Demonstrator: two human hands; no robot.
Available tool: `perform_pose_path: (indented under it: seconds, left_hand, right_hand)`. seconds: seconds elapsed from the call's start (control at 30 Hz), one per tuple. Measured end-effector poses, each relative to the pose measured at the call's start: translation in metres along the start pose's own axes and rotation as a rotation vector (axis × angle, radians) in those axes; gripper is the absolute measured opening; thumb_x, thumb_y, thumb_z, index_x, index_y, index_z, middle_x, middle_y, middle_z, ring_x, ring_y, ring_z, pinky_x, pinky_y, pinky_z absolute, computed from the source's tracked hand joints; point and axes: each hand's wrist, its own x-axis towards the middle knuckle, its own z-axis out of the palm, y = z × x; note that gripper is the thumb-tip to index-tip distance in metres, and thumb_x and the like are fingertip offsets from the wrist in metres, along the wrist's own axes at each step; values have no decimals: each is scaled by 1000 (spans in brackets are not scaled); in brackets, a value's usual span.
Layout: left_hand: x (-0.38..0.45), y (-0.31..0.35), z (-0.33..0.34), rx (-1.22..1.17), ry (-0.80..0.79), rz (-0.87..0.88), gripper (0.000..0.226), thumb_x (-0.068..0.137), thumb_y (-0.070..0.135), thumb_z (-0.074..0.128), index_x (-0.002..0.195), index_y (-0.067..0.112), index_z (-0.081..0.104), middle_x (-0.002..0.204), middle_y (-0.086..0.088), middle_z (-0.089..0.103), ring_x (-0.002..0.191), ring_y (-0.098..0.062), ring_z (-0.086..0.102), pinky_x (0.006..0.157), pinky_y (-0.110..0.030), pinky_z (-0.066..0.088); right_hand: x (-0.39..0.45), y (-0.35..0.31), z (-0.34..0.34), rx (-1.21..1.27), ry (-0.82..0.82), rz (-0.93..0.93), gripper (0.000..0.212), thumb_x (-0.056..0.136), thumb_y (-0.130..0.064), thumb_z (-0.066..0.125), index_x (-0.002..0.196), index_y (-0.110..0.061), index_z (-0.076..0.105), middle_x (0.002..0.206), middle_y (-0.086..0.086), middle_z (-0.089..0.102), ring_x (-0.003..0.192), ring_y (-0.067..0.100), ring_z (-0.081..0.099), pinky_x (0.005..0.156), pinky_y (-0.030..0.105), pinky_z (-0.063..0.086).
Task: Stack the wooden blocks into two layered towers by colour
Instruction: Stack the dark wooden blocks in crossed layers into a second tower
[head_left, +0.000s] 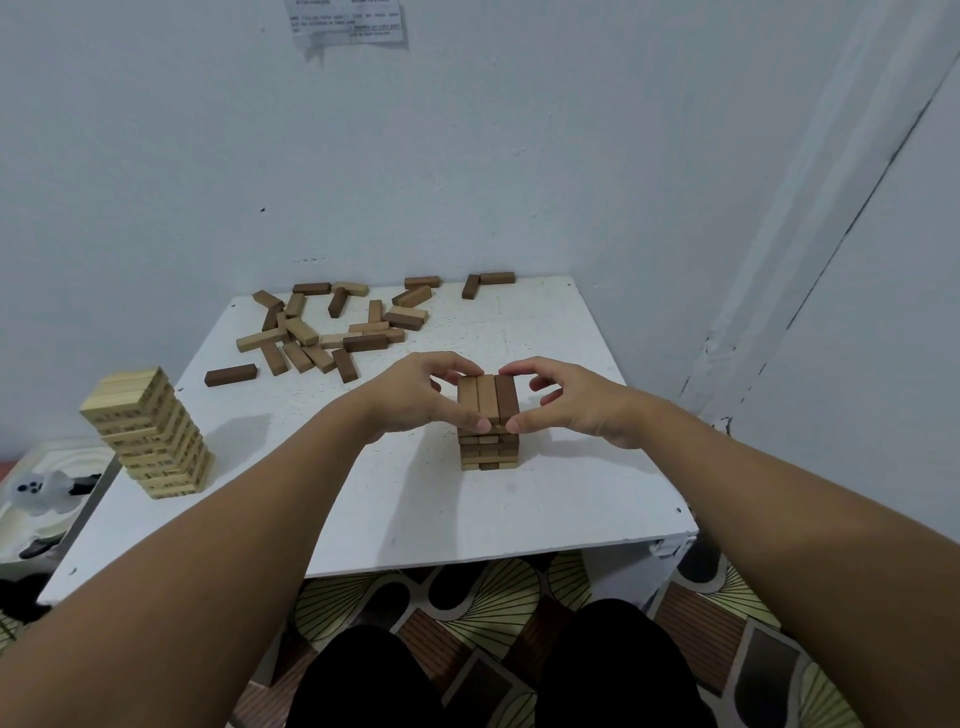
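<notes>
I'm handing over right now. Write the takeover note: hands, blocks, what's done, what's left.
Left hand and right hand: both pinch the top layer of the brown tower, thumbs at its near end, fingers at the far end, squaring three blocks.
Pale tower: standing tall at the table's left edge, untouched.
Loose blocks: scattered at the far side, mostly brown with some pale ones mixed in.
Done: pale tower mostly built; brown tower several layers high.
Left: release the layer, then sort and stack the loose blocks by colour.
</notes>
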Motion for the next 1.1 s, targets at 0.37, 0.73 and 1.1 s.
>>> perform_pose_path:
  seconds: [0.37,0.73,1.1]
  left_hand:
    - [1,3,0,-5,-15,-17,72,65,31,97,129,40,64,135,4,55,124,-19,51,101,-39,48]
    - [47,-25,-26,-405,257,9,54,86,23,77,136,26,60,129,-1,61,127,-23,55,100,-34,43]
    - [149,-46,-18,148,425,79,32,103,31,60,134,22,60,109,3,66,85,-12,65,60,-24,50]
  right_hand:
    - [1,4,-1,-9,-5,10,89,70,-44,94,144,-55,45,141,-1,42,123,11,46,101,36,39]
    - [43,13,-11,-24,256,65,37,109,-26,33,134,-35,59,132,-10,54,113,5,53,100,33,35]
    - [137,27,-13,-453,319,9,38,106,-29,51,144,-31,51,107,-7,62,103,19,61,99,44,51]
